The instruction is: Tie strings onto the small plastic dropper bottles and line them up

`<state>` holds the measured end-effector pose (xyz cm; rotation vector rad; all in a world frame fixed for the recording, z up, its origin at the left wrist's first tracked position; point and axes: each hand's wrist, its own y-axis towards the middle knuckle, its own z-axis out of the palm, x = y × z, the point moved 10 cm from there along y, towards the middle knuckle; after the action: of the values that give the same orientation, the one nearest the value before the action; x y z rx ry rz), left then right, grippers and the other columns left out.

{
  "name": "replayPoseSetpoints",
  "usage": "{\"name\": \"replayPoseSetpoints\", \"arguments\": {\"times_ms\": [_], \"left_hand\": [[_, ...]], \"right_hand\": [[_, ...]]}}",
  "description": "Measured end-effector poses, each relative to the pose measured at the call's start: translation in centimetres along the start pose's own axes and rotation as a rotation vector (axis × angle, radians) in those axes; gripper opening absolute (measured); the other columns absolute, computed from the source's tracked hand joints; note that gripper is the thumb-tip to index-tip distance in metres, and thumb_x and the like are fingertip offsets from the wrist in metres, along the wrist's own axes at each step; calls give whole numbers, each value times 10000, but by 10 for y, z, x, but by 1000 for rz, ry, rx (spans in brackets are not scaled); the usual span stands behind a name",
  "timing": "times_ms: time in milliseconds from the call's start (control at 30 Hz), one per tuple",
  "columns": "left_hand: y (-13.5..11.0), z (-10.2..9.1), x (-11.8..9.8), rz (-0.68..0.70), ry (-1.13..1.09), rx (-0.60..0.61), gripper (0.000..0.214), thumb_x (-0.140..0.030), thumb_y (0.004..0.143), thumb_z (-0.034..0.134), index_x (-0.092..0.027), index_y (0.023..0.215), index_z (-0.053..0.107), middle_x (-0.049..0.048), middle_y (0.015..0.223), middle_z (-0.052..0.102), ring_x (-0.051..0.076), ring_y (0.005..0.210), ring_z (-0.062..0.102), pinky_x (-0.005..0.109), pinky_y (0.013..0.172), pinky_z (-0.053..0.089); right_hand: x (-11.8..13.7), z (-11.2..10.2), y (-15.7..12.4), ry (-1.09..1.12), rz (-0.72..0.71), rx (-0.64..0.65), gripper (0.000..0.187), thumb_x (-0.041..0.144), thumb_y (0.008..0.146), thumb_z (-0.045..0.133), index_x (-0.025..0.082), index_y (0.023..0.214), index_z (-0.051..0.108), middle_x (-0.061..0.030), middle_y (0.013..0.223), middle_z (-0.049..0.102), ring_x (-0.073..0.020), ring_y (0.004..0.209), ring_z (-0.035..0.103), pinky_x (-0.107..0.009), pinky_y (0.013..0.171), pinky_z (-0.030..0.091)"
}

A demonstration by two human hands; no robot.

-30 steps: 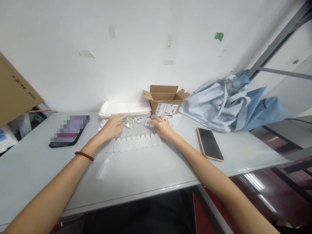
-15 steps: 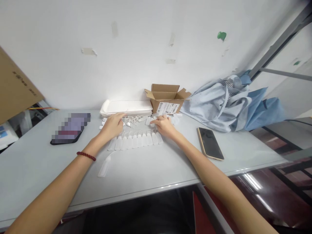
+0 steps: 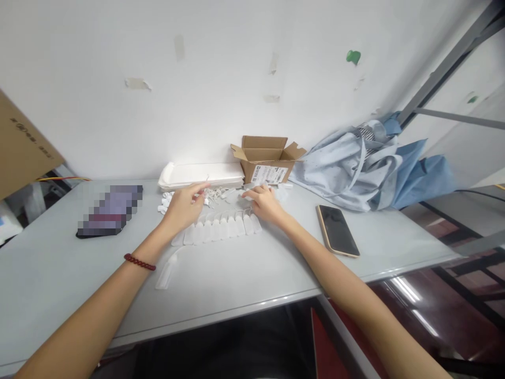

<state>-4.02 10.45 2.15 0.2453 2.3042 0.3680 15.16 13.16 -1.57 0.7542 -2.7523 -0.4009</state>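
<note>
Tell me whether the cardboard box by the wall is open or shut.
Open: the cardboard box has its flaps spread apart, showing the inside. Its floor is hidden.

A box (image 3: 262, 172) stands behind the tag row (image 3: 223, 229); phone (image 3: 338, 230) right of both.

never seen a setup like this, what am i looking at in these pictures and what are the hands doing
There is no machine here: these are a person's bare hands, seen by one camera worn on the head, looking forward and down. On the grey table lies a row of translucent tag-like pieces, with a single piece nearer the person. Behind are white strings, a white stack and an open cardboard box. A smartphone lies at the right. The left hand is near the strings, the right hand by the row's right end; whether either holds anything is too small to tell.
</note>
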Motion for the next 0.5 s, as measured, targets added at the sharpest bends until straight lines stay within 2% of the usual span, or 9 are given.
{"name": "replayPoseSetpoints", "arguments": {"times_ms": [100, 167, 267, 400, 500], "left_hand": [[-5, 8, 4, -130, -206, 63, 403, -338, 803, 550, -225, 1168, 677, 57, 1017, 712, 153, 592, 606, 284, 581, 481], [-8, 9, 1, -165, -330, 64, 357, -348, 780, 611, -227, 1101, 707, 50, 1011, 720, 153, 622, 616, 283, 607, 483], [-12, 4, -4, -197, -488, 7, 264, -335, 740, 680, -187, 949, 743, 67, 996, 727, 189, 795, 647, 308, 740, 501], [-15, 2, 0, -269, -662, -57, 234, -315, 684, 746, -142, 840, 732, 83, 920, 725, 214, 877, 641, 343, 797, 514], [-15, 3, 6, -314, -737, -96, 238, -288, 645, 780, -142, 822, 718, 56, 857, 708, 192, 831, 644, 343, 818, 516]], "right_hand": [[2, -22, -3, 176, 24, -130, 309, 146, 865, 437, 221, 1061, 664, -77, 1025, 656, -248, 989, 486, -380, 851, 301], [6, -37, -7, 311, 21, -223, 229, 250, 893, 465, 213, 1007, 660, -64, 984, 666, -230, 941, 512, -369, 857, 331], [16, -50, -14, 537, 8, -311, 208, 359, 902, 492, 215, 943, 637, -41, 921, 657, -181, 806, 527, -325, 802, 393], [30, -50, -18, 791, -4, -311, 183, 388, 870, 548, 214, 913, 586, -14, 893, 623, -140, 754, 540, -292, 772, 428], [35, -41, -18, 905, 9, -266, 221, 411, 834, 596, 208, 907, 550, -11, 880, 602, -129, 748, 547, -276, 730, 435]]}}
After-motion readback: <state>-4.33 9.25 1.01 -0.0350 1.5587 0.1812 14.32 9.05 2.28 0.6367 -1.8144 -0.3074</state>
